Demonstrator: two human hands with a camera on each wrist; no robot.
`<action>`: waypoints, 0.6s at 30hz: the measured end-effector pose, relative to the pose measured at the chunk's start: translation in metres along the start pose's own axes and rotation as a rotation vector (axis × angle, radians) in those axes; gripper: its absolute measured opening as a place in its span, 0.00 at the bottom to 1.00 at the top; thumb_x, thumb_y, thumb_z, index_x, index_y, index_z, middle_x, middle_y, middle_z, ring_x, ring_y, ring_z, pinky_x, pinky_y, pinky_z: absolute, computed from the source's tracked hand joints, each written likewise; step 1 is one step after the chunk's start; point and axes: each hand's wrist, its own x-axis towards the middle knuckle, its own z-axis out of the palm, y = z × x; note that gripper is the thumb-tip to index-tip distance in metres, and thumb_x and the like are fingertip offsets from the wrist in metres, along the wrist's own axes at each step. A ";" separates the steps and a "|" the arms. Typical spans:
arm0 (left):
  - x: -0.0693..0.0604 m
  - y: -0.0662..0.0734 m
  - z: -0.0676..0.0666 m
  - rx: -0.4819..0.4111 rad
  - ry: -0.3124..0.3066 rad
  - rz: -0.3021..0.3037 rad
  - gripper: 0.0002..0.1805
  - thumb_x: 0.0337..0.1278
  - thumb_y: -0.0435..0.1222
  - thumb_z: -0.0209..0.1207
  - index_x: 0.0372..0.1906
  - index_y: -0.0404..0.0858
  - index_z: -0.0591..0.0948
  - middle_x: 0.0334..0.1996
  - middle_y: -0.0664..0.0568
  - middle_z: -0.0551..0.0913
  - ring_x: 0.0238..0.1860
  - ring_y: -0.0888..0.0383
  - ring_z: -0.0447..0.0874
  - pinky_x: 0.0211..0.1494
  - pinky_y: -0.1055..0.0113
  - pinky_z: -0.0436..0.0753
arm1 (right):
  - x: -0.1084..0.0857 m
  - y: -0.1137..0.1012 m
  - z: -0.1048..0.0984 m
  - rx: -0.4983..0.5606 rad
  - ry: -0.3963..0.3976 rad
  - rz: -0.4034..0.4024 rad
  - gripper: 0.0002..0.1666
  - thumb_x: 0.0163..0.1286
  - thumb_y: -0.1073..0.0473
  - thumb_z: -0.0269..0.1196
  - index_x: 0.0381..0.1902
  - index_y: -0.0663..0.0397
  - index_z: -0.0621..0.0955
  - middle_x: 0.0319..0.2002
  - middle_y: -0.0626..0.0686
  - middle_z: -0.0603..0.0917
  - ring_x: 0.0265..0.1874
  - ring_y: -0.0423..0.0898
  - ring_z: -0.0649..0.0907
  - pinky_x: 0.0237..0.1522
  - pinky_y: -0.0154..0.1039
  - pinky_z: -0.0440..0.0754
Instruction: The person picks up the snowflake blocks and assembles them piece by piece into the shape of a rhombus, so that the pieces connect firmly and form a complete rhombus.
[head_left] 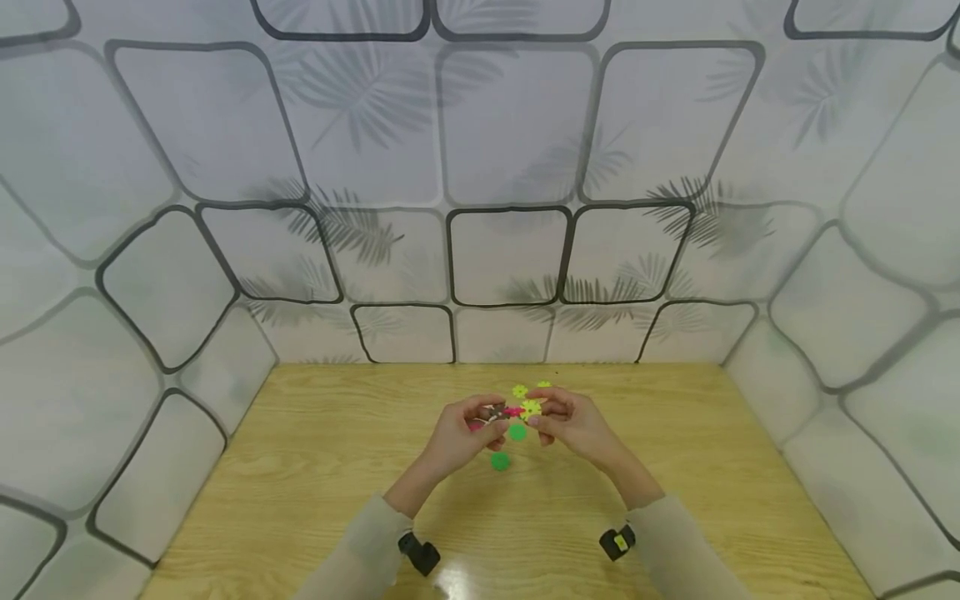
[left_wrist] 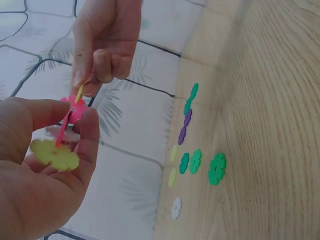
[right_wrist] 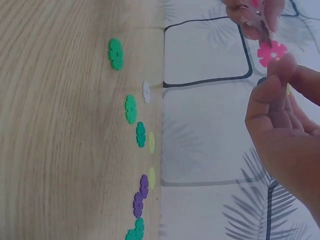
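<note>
Holding part-built flower-disc assembly in left hand, lower centre of head view; pinching yellow disc in right hand, at pink disc. Hands close, apart. Several discs joined; can't tell if seated. Probably left: loose green disc, purple discs, white disc. Runs roughly left-right in head view, pink end rightward.

The person wore pale cream cloth sleeves and small boxy black wrist cameras (one had a little yellow patch).
</note>
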 end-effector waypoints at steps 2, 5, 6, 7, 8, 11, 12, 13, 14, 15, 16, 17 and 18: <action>0.000 0.002 -0.001 -0.015 -0.011 -0.009 0.23 0.71 0.33 0.66 0.66 0.28 0.79 0.45 0.33 0.88 0.40 0.33 0.91 0.41 0.55 0.94 | 0.000 0.000 0.002 0.016 0.017 0.007 0.25 0.77 0.64 0.65 0.68 0.66 0.76 0.32 0.50 0.84 0.25 0.42 0.83 0.34 0.38 0.88; -0.001 0.005 -0.002 -0.017 -0.028 -0.020 0.23 0.72 0.33 0.66 0.66 0.29 0.79 0.45 0.32 0.88 0.40 0.38 0.92 0.41 0.58 0.93 | 0.000 -0.001 0.003 0.031 0.037 0.015 0.23 0.77 0.66 0.64 0.67 0.66 0.75 0.33 0.49 0.84 0.25 0.42 0.83 0.33 0.37 0.87; -0.002 0.007 -0.002 -0.017 -0.037 -0.026 0.23 0.72 0.34 0.65 0.66 0.30 0.79 0.45 0.31 0.88 0.39 0.41 0.93 0.42 0.60 0.93 | 0.000 -0.002 0.003 0.028 0.041 0.016 0.23 0.77 0.67 0.63 0.67 0.67 0.75 0.33 0.49 0.85 0.25 0.41 0.82 0.33 0.37 0.87; -0.002 0.007 -0.002 -0.012 -0.042 -0.036 0.23 0.73 0.34 0.65 0.67 0.31 0.79 0.46 0.31 0.88 0.39 0.43 0.93 0.42 0.62 0.92 | 0.000 -0.002 0.003 0.024 0.045 0.019 0.23 0.77 0.67 0.63 0.67 0.66 0.76 0.33 0.49 0.85 0.25 0.41 0.82 0.33 0.37 0.87; -0.002 0.008 -0.002 -0.009 -0.048 -0.044 0.23 0.74 0.35 0.64 0.68 0.32 0.79 0.46 0.32 0.89 0.38 0.46 0.93 0.42 0.64 0.92 | 0.000 -0.003 0.003 0.020 0.048 0.022 0.23 0.77 0.66 0.63 0.67 0.65 0.76 0.34 0.49 0.86 0.25 0.41 0.82 0.33 0.37 0.87; -0.003 0.007 -0.002 -0.006 -0.071 -0.053 0.23 0.75 0.36 0.63 0.69 0.34 0.78 0.45 0.32 0.90 0.38 0.45 0.93 0.42 0.68 0.89 | 0.000 -0.003 0.004 -0.007 0.050 0.022 0.23 0.78 0.63 0.65 0.67 0.64 0.78 0.35 0.49 0.86 0.25 0.41 0.82 0.34 0.37 0.88; -0.003 0.008 -0.001 -0.008 -0.077 -0.054 0.24 0.75 0.36 0.63 0.70 0.34 0.78 0.44 0.32 0.90 0.38 0.42 0.93 0.40 0.70 0.88 | 0.001 -0.003 0.004 -0.017 0.050 0.022 0.23 0.78 0.62 0.65 0.67 0.63 0.78 0.35 0.49 0.86 0.25 0.41 0.82 0.34 0.37 0.88; -0.003 0.008 -0.001 -0.011 -0.081 -0.055 0.24 0.75 0.37 0.63 0.70 0.35 0.78 0.43 0.33 0.90 0.39 0.38 0.93 0.38 0.70 0.87 | 0.001 -0.003 0.004 -0.023 0.048 0.021 0.23 0.78 0.61 0.65 0.67 0.62 0.79 0.35 0.49 0.86 0.25 0.41 0.82 0.34 0.38 0.88; -0.003 0.008 0.000 -0.012 -0.084 -0.054 0.24 0.75 0.37 0.63 0.70 0.35 0.77 0.43 0.34 0.90 0.40 0.34 0.92 0.36 0.71 0.86 | 0.001 -0.003 0.004 -0.031 0.045 0.019 0.24 0.78 0.61 0.65 0.68 0.62 0.79 0.34 0.49 0.86 0.25 0.42 0.82 0.35 0.38 0.87; -0.003 0.008 0.000 -0.013 -0.088 -0.048 0.23 0.75 0.36 0.63 0.70 0.35 0.77 0.42 0.35 0.90 0.41 0.31 0.91 0.34 0.72 0.86 | 0.001 -0.004 0.004 -0.037 0.043 0.017 0.24 0.78 0.61 0.65 0.68 0.62 0.79 0.34 0.49 0.86 0.25 0.42 0.82 0.35 0.38 0.87; -0.003 0.009 0.000 -0.016 -0.089 -0.046 0.23 0.75 0.36 0.63 0.70 0.36 0.78 0.42 0.35 0.90 0.41 0.29 0.90 0.33 0.72 0.85 | 0.001 -0.004 0.004 -0.043 0.041 0.016 0.24 0.79 0.61 0.64 0.68 0.62 0.79 0.33 0.50 0.85 0.25 0.42 0.82 0.35 0.37 0.87; -0.004 0.009 0.001 -0.015 -0.092 -0.043 0.23 0.75 0.35 0.63 0.70 0.36 0.78 0.42 0.36 0.90 0.41 0.28 0.90 0.32 0.72 0.85 | 0.000 -0.004 0.004 -0.049 0.040 0.013 0.24 0.79 0.61 0.64 0.69 0.62 0.79 0.33 0.50 0.85 0.25 0.43 0.82 0.35 0.37 0.86; -0.004 0.009 0.001 -0.014 -0.094 -0.038 0.23 0.75 0.35 0.63 0.70 0.36 0.78 0.42 0.37 0.90 0.41 0.28 0.90 0.31 0.72 0.84 | 0.000 -0.005 0.004 -0.056 0.038 0.010 0.24 0.79 0.61 0.63 0.69 0.62 0.79 0.32 0.50 0.85 0.25 0.44 0.82 0.34 0.37 0.86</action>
